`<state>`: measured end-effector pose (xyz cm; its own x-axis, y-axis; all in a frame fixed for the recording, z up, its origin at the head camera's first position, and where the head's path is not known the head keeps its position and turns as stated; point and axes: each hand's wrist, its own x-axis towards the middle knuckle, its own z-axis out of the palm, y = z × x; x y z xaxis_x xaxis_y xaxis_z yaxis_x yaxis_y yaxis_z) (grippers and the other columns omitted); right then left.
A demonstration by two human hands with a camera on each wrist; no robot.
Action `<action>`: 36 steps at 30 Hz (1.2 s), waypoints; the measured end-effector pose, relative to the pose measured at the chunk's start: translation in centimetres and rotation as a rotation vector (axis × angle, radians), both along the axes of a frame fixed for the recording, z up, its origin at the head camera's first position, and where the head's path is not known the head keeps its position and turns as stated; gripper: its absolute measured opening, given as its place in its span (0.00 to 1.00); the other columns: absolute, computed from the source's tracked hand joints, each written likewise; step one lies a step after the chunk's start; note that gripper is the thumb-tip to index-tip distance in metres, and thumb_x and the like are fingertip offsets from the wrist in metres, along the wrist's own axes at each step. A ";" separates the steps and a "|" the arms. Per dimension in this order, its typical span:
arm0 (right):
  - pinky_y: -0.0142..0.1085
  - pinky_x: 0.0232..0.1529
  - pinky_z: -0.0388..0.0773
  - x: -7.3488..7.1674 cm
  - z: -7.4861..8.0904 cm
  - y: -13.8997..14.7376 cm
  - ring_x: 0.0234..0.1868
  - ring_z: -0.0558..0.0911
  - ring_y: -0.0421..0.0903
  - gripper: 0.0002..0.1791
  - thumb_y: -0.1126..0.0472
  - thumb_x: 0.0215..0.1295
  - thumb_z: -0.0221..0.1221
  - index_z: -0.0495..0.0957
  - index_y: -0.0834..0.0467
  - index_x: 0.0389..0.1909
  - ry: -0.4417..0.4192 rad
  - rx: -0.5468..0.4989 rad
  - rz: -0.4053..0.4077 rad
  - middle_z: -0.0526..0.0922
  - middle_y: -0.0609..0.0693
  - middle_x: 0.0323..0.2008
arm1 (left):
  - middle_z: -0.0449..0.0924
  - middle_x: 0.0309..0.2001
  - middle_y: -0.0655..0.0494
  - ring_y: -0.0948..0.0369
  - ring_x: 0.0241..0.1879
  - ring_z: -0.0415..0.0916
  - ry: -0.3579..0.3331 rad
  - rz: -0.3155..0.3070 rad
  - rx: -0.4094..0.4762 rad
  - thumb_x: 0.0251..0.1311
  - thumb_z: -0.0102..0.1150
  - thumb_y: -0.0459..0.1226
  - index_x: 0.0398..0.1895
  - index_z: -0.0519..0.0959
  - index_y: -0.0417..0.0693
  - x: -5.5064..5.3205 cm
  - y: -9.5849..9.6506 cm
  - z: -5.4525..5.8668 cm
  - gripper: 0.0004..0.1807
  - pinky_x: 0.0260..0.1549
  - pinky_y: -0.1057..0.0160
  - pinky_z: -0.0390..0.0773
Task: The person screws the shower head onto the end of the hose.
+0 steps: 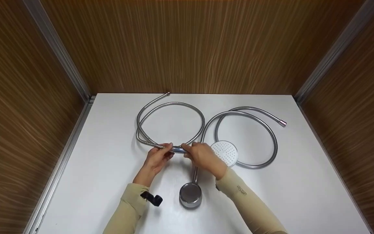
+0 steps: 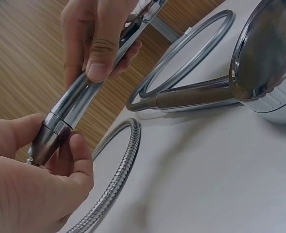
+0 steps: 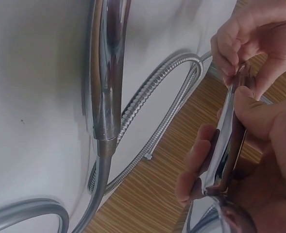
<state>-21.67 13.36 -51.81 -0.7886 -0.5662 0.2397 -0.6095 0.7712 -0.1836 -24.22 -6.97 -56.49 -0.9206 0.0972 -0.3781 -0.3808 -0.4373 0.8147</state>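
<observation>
My right hand [image 1: 203, 156] grips the chrome handle [image 2: 77, 99] of a shower head whose round white spray face [image 1: 225, 152] shows beyond my wrist, turned up. At the handle's lower end, my left hand [image 1: 156, 160] pinches the tapered metal nut [image 2: 50, 138] of a ribbed shower hose [image 1: 203, 121] between thumb and fingers. Nut and handle meet in one line, with a thin seam between them. My left palm and fingers partly cover the nut. The hose loops away over the white table, its free end [image 1: 168, 94] near the back edge.
A second chrome shower head [image 1: 190, 194] lies face down near my forearms, its handle [image 3: 106, 87] joined to a smooth grey hose [image 1: 274, 143] coiled at the right. That hose's end fitting [image 1: 282, 123] points right. Wood-patterned panels [image 1: 187, 48] enclose the table's back and sides.
</observation>
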 end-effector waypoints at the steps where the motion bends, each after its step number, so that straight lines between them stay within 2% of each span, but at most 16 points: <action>1: 0.51 0.29 0.81 0.0 -0.1 0.0 0.27 0.83 0.57 0.11 0.56 0.73 0.64 0.79 0.57 0.50 0.003 -0.003 0.002 0.83 0.58 0.29 | 0.82 0.30 0.56 0.63 0.32 0.79 0.005 0.002 0.002 0.71 0.63 0.28 0.31 0.80 0.44 -0.1 0.0 0.0 0.08 0.35 0.67 0.81; 4: 0.51 0.28 0.81 -0.1 -0.4 -0.1 0.27 0.83 0.57 0.11 0.57 0.73 0.64 0.78 0.58 0.49 0.010 -0.009 0.010 0.83 0.58 0.28 | 0.82 0.32 0.55 0.63 0.33 0.79 0.017 0.006 0.006 0.70 0.63 0.26 0.30 0.80 0.44 -0.2 -0.1 -0.1 0.09 0.36 0.67 0.82; 12: 0.51 0.30 0.82 -0.2 -0.7 -0.2 0.29 0.83 0.57 0.11 0.56 0.76 0.61 0.78 0.58 0.50 -0.048 -0.030 0.011 0.83 0.58 0.30 | 0.82 0.32 0.54 0.63 0.33 0.80 0.019 0.000 -0.003 0.69 0.62 0.24 0.30 0.80 0.42 -0.3 -0.5 0.0 0.09 0.36 0.66 0.83; 18: 0.51 0.29 0.80 -0.2 -0.9 -0.7 0.28 0.82 0.56 0.11 0.57 0.78 0.60 0.78 0.60 0.52 -0.082 -0.051 0.020 0.82 0.58 0.29 | 0.81 0.32 0.55 0.63 0.33 0.79 0.015 -0.011 -0.028 0.71 0.61 0.27 0.35 0.79 0.42 -0.6 -0.9 0.0 0.06 0.35 0.67 0.81; 24: 0.51 0.26 0.79 -0.1 -1.1 -1.5 0.26 0.80 0.56 0.10 0.58 0.77 0.60 0.77 0.61 0.49 -0.092 -0.055 0.005 0.81 0.59 0.28 | 0.79 0.30 0.56 0.63 0.32 0.75 0.008 -0.010 -0.040 0.73 0.61 0.29 0.35 0.78 0.43 -0.7 -1.4 -0.2 0.06 0.34 0.67 0.79; 30: 0.53 0.31 0.83 -0.4 -1.0 -3.3 0.31 0.84 0.58 0.13 0.57 0.78 0.60 0.78 0.60 0.54 -0.136 -0.036 -0.022 0.84 0.60 0.31 | 0.80 0.31 0.56 0.63 0.33 0.76 0.001 0.064 -0.038 0.72 0.63 0.31 0.37 0.80 0.41 -0.6 -2.5 -0.3 0.04 0.34 0.67 0.79; 36: 0.49 0.29 0.84 -1.1 -1.1 -5.5 0.30 0.86 0.56 0.11 0.56 0.78 0.60 0.77 0.59 0.51 -0.123 -0.014 -0.016 0.85 0.57 0.30 | 0.79 0.31 0.57 0.64 0.33 0.76 -0.022 0.159 -0.056 0.71 0.66 0.36 0.36 0.79 0.38 -0.7 -3.7 -0.4 0.09 0.35 0.68 0.80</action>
<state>-22.78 7.90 -52.96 -0.8218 -0.5501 0.1485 -0.5690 0.7778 -0.2672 -24.93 -10.72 -56.90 -0.9142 -0.0709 -0.3991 -0.3285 -0.4473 0.8319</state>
